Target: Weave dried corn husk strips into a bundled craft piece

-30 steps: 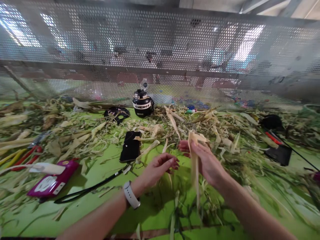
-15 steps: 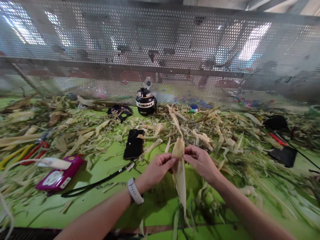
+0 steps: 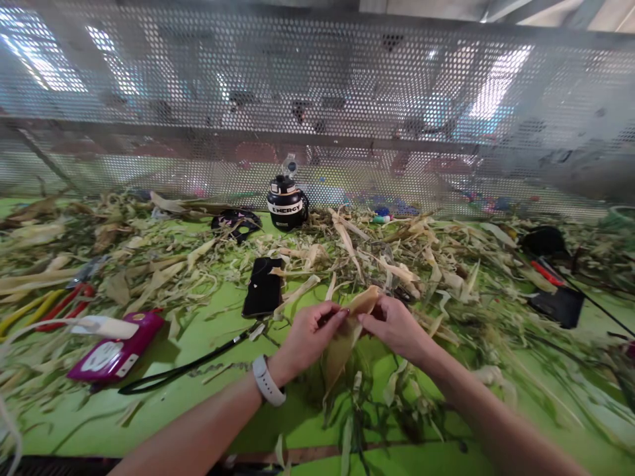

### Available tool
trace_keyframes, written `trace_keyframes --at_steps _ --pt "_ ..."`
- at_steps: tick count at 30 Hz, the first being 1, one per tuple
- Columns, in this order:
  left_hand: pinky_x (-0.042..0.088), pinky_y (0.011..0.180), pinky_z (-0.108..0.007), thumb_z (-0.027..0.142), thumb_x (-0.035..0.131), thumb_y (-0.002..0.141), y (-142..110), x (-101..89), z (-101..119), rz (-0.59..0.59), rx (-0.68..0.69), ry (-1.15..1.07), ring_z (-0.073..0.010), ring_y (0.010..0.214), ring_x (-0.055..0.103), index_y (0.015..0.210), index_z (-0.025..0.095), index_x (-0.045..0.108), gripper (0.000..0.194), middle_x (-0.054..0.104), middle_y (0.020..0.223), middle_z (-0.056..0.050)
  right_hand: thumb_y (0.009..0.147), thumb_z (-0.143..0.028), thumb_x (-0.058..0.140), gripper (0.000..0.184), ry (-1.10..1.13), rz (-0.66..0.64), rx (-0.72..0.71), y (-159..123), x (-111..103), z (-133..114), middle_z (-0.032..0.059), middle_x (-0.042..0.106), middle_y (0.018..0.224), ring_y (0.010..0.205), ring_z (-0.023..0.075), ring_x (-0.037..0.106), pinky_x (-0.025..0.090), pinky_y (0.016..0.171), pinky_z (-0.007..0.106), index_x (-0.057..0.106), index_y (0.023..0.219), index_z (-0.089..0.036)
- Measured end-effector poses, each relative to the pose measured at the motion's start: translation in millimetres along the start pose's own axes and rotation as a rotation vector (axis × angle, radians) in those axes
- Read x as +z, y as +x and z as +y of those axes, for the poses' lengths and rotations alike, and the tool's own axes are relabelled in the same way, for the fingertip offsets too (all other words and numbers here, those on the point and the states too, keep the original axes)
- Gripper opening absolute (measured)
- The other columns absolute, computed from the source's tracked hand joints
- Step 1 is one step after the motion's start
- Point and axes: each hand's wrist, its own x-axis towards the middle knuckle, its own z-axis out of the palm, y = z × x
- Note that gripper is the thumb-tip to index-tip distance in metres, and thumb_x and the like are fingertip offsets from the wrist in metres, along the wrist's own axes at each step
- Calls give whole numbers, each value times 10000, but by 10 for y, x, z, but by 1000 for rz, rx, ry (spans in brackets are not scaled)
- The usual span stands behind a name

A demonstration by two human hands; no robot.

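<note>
A pale, dry corn husk [image 3: 342, 350] is held between my two hands over the green table [image 3: 198, 423]. My left hand [image 3: 312, 334] pinches its left edge between thumb and fingers; a light watch strap is on that wrist. On the other edge my right hand [image 3: 394, 325] has thumb and fingers closed on the husk. Its upper end bends toward the right hand, and the lower part hangs down to the left. Thin green and dry strips [image 3: 357, 423] lie on the table just below.
Husk scraps [image 3: 436, 264] are spread across the table. A phone [image 3: 262, 287], a purple power strip [image 3: 114, 350] with a white plug, red-handled pliers [image 3: 74, 307] and a black bottle [image 3: 286, 205] lie around. A perforated metal screen [image 3: 317, 73] stands behind.
The husk has been turned: its upper end now leans right and its lower tip has swung left. Both hands keep their pinch in nearly the same place.
</note>
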Motion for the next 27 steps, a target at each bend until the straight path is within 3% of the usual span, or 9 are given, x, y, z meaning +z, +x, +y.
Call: trace_keyframes --at_steps 6,9,12,16,24,27 --pt "439 547 -215 450 561 805 1 29 -17 -9 -105 -142 -112 609 515 801 135 641 325 601 694 -15 721 -289 584 143 144 -41 2 2 15 13 -10 578 669 603 121 551 487 553 245 567 761 -152" --pt "441 538 -225 473 605 763 34 2 -43 -69 -190 -226 -106 565 509 786 133 621 341 586 657 -8 739 -312 604 157 144 -36 -20 9 35 71 -3 574 689 635 143 562 510 565 276 541 769 -172" --pt "452 554 -243 497 636 724 62 -50 -54 -164 -265 -253 -117 562 536 834 141 604 374 598 647 -8 778 -330 586 157 59 -46 -37 10 37 137 4 573 720 646 153 563 507 538 279 512 801 -193" --pt "442 545 -233 519 616 729 59 -88 -23 -241 -253 -170 -104 543 518 723 145 580 376 566 612 3 835 -343 533 157 -80 -42 -95 -10 29 159 9 579 728 663 145 556 464 539 249 500 809 -191" --pt "467 574 -262 517 613 723 46 -51 5 -261 -298 -233 -128 586 556 814 155 602 373 613 692 -12 844 -405 530 239 -141 -84 -134 -3 33 109 10 586 722 671 142 538 424 591 250 518 784 -174" --pt "449 552 -249 469 582 759 42 -45 -12 -267 -269 -195 -121 567 547 809 166 602 308 613 687 -9 864 -340 490 193 -298 -47 -188 -7 35 127 11 573 694 638 138 516 389 571 246 498 749 -184"
